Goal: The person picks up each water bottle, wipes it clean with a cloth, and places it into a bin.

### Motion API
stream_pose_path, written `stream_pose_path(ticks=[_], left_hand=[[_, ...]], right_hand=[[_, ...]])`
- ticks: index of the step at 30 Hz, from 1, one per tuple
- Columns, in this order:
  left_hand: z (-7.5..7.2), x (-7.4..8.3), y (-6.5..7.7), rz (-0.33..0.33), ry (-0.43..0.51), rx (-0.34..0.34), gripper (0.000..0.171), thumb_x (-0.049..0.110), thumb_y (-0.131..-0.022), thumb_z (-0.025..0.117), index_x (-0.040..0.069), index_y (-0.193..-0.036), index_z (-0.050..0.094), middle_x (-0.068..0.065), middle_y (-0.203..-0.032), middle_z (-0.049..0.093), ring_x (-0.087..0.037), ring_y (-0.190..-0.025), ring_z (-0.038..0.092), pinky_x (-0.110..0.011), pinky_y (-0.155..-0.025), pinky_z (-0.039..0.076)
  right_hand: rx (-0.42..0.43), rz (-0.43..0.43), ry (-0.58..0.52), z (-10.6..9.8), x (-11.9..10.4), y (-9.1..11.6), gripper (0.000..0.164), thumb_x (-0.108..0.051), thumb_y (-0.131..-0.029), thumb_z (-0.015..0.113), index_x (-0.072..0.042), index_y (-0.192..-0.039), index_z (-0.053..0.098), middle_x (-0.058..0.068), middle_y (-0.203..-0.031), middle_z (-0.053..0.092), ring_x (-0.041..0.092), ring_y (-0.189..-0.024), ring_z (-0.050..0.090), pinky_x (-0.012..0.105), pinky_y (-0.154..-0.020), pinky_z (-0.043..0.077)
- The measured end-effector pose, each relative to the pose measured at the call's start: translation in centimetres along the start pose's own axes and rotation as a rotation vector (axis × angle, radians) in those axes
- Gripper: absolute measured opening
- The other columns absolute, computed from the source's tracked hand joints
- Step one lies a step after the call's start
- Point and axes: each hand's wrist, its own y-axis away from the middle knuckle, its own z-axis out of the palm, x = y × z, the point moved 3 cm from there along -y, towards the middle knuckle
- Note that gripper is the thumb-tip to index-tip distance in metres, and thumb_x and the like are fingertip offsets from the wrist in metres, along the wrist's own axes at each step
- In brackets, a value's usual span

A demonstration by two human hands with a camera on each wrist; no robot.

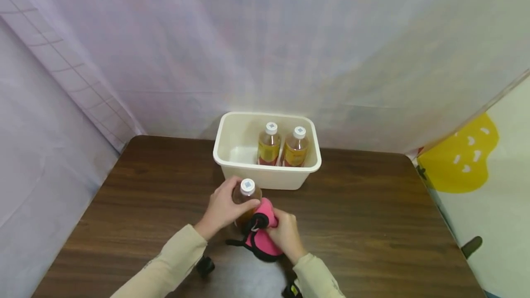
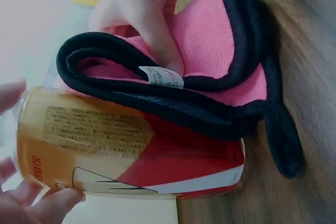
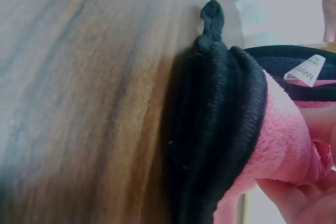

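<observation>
A drink bottle (image 1: 248, 187) with a white cap and amber contents stands on the table in front of the bin. My left hand (image 1: 221, 208) grips it near the top, fingers and thumb around its sides. In the left wrist view its yellow and red label (image 2: 131, 153) shows. My right hand (image 1: 287, 235) pinches a folded pink cleaning cloth (image 1: 267, 242) with black edging, a black loop and a small white tag (image 2: 161, 76). The cloth lies against the bottle's side, and its lower edge rests at the tabletop (image 3: 79, 103).
Behind the hands is a cream plastic bin (image 1: 269, 179) with two similar bottles upright inside, a left one (image 1: 269, 148) and a right one (image 1: 295, 151), both on its right side. The brown wooden table (image 1: 372, 224) meets a pale curtain (image 1: 290, 49) at the back.
</observation>
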Motion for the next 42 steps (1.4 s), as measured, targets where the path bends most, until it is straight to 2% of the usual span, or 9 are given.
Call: stream_pose_path(ticks=[5, 9, 13, 20, 22, 26, 29, 36, 42], left_hand=[[0.0, 0.0, -0.1, 0.04, 0.076, -0.064, 0.051, 0.024, -0.065, 0.082, 0.011, -0.103, 0.05, -0.004, -0.099, 0.062, -0.018, -0.089, 0.057, -0.035, -0.074, 0.047], [-0.3, 0.0, -0.2, 0.057, 0.122, -0.109, 0.048, 0.019, -0.065, 0.082, 0.008, -0.103, 0.055, -0.005, -0.102, 0.057, -0.019, -0.094, 0.054, -0.038, -0.081, 0.049], [-0.8, -0.1, -0.3, 0.088, 0.095, -0.124, 0.045, 0.017, -0.066, 0.081, 0.005, -0.104, 0.06, -0.006, -0.102, 0.053, -0.019, -0.093, 0.051, -0.034, -0.08, 0.05], [-1.6, 0.0, -0.5, 0.214, 0.04, -0.197, 0.044, 0.012, -0.069, 0.077, 0.002, -0.109, 0.06, -0.008, -0.103, 0.058, -0.022, -0.095, 0.055, -0.032, -0.08, 0.048], [-1.7, -0.1, -0.5, 0.203, 0.066, -0.237, 0.044, 0.01, -0.071, 0.075, 0.002, -0.111, 0.058, -0.01, -0.104, 0.059, -0.024, -0.098, 0.056, -0.033, -0.082, 0.049], [-2.0, -0.2, -0.5, 0.126, 0.161, -0.325, 0.043, 0.004, -0.074, 0.071, 0.003, -0.114, 0.054, -0.012, -0.108, 0.058, -0.028, -0.102, 0.055, -0.032, -0.078, 0.052], [-2.1, -0.1, -0.4, 0.105, 0.173, -0.351, 0.044, 0.002, -0.075, 0.07, 0.003, -0.115, 0.054, -0.013, -0.11, 0.057, -0.029, -0.104, 0.054, -0.03, -0.079, 0.051], [-2.1, -0.2, -0.5, 0.13, 0.174, -0.349, 0.045, 0.0, -0.074, 0.071, 0.001, -0.116, 0.055, -0.014, -0.111, 0.056, -0.028, -0.103, 0.053, -0.027, -0.079, 0.051], [-2.1, -0.3, -0.5, 0.172, 0.107, -0.331, 0.042, 0.002, -0.074, 0.071, 0.003, -0.114, 0.056, -0.011, -0.107, 0.061, -0.024, -0.097, 0.058, -0.035, -0.085, 0.049]], right_hand=[[-0.006, 0.009, -0.028, -1.4, -0.2, 0.3, 0.024, 0.006, -0.054, 0.073, -0.009, -0.07, 0.065, -0.001, -0.065, 0.063, 0.008, -0.057, 0.052, 0.021, -0.053, 0.045], [-0.004, -0.017, -0.056, -2.9, -0.8, 0.2, 0.027, 0.01, -0.053, 0.071, -0.007, -0.074, 0.067, 0.001, -0.071, 0.066, 0.008, -0.063, 0.056, 0.022, -0.057, 0.048], [0.021, -0.091, -0.064, -4.3, -1.5, -0.4, 0.03, 0.011, -0.052, 0.072, -0.007, -0.077, 0.067, 0.001, -0.073, 0.066, 0.007, -0.064, 0.056, 0.02, -0.057, 0.047], [0.054, -0.172, -0.11, -5.9, -2.6, -2.2, 0.032, 0.008, -0.054, 0.075, -0.005, -0.082, 0.067, 0.003, -0.076, 0.067, 0.006, -0.065, 0.054, 0.016, -0.057, 0.044], [0.052, -0.192, -0.115, -6.0, -2.9, -2.8, 0.03, 0.007, -0.055, 0.075, -0.005, -0.081, 0.066, 0.002, -0.073, 0.065, 0.005, -0.063, 0.052, 0.015, -0.055, 0.042], [0.03, -0.2, -0.137, -6.0, -3.5, -3.7, 0.025, 0.004, -0.057, 0.076, -0.008, -0.073, 0.062, -0.003, -0.062, 0.054, 0.003, -0.057, 0.044, 0.014, -0.049, 0.036], [-0.001, -0.189, -0.149, -6.1, -4.1, -4.1, 0.023, 0.001, -0.059, 0.078, -0.009, -0.071, 0.06, -0.005, -0.059, 0.05, 0.004, -0.056, 0.041, 0.015, -0.048, 0.036], [-0.042, -0.192, -0.153, -5.8, -4.9, -4.4, 0.022, -0.001, -0.06, 0.079, -0.007, -0.074, 0.064, -0.002, -0.062, 0.055, 0.006, -0.057, 0.043, 0.018, -0.05, 0.039], [-0.053, -0.212, -0.142, -5.4, -5.1, -4.4, 0.021, -0.001, -0.059, 0.079, -0.007, -0.073, 0.063, -0.002, -0.062, 0.055, 0.006, -0.057, 0.044, 0.018, -0.051, 0.04]])
